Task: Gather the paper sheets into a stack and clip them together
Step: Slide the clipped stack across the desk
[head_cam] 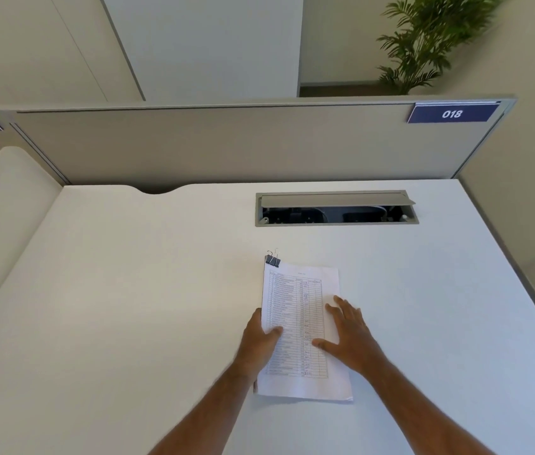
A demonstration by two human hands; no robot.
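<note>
I see the paper stack [302, 330] on the table [128, 290], binder clip [272, 260] at its 11 o'clock corner. Left hand [259, 339] grips the stack's left edge; right hand [348, 333] lies spread, pressing flat.

paper stack [302, 326] on desk [128, 290] | binder clip [272, 259] at far-left corner

The bench [128, 290] looks like white laminate, smooth and matt with just a soft sheen. The paper stack [302, 385] is plain matt white paper printed with a table; at its 11 o'clock corner sits a binder clip [272, 260], black body with thin shiny wire handles. The cable tray lid [335, 200] looks like grey brushed metal, dull. The partition [226, 142] seems to be beige cloth, soft-looking, and its number plate [452, 113] is blue and slightly glossy.
</note>
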